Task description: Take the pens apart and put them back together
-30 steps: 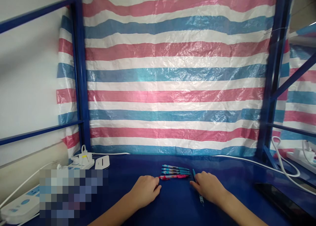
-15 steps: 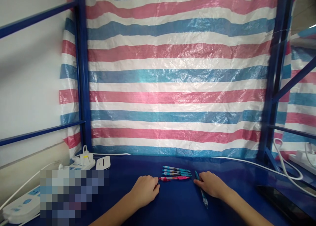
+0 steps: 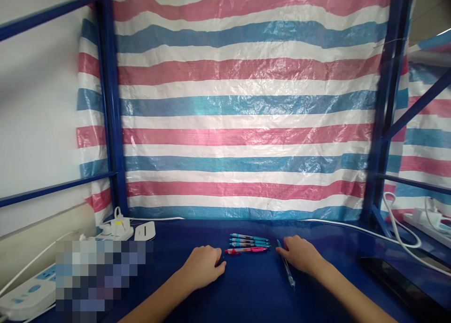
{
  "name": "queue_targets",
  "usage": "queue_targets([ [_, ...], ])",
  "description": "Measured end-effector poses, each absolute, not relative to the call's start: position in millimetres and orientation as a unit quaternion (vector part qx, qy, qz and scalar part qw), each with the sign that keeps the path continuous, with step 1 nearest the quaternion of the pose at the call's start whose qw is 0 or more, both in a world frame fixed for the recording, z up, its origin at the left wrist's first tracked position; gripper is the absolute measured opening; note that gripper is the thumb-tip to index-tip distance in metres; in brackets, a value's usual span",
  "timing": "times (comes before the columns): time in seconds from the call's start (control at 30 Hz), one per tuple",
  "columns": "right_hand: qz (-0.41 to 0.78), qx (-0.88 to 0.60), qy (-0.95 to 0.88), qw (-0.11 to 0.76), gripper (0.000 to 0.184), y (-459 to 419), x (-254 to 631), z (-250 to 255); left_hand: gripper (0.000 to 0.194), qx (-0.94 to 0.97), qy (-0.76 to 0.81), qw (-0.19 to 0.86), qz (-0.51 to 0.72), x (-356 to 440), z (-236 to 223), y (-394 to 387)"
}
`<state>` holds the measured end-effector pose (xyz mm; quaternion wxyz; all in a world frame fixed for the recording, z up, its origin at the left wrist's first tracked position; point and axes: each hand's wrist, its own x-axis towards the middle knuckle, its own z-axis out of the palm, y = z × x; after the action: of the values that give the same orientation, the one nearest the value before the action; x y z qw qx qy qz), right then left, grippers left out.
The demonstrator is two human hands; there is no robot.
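A blue clear-barrelled pen (image 3: 288, 269) lies slanted on the blue tabletop. My right hand (image 3: 302, 255) is closed at its upper end, thumb across the barrel. To the left, several blue pens (image 3: 249, 240) lie side by side in a stack of rows, with a pink pen (image 3: 246, 250) along their near side. My left hand (image 3: 202, 266) rests palm down just left of the pink pen, a small space away from it. Its fingers are curled, and something small and dark shows between thumb and forefinger; I cannot make out what.
A black phone (image 3: 398, 283) lies at the right. White power strips (image 3: 30, 290) and a white flat box (image 3: 144, 231) are at the left, partly by a blurred patch. A white cable (image 3: 352, 227) runs along the back right. Behind hangs a striped sheet (image 3: 246, 137) between blue posts.
The view has shifted slightly. My left hand has drawn a little left from the pink pen's end, and its thumb and forefinger stand slightly further apart. My right hand stays on the pen.
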<state>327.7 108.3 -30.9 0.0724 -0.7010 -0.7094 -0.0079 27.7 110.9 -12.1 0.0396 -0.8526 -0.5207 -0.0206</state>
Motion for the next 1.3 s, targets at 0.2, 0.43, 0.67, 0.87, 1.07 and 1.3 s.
queue_targets([
  [0.2,0.035,-0.688,-0.722,0.065,0.025,108,334,-39,0.026,-0.855,-0.518,0.033,-0.024,27,-13,112],
  [0.43,0.016,-0.705,-0.701,0.109,0.034,126,333,-48,0.027,-0.854,-0.518,0.034,-0.019,27,-12,110],
  [0.67,0.003,-0.689,-0.711,0.139,0.034,130,335,-51,0.028,-0.858,-0.512,0.041,-0.011,26,-11,110],
  [0.87,-0.029,-0.607,-0.773,0.183,0.017,121,325,-42,0.030,-0.855,-0.517,0.050,-0.005,27,-13,111],
  [1.07,-0.046,-0.490,-0.849,0.194,0.023,108,308,-43,0.033,-0.852,-0.521,0.060,-0.009,28,-18,113],
  [1.3,-0.065,-0.453,-0.869,0.187,0.013,102,300,-44,0.033,-0.848,-0.526,0.065,-0.012,29,-18,113],
])
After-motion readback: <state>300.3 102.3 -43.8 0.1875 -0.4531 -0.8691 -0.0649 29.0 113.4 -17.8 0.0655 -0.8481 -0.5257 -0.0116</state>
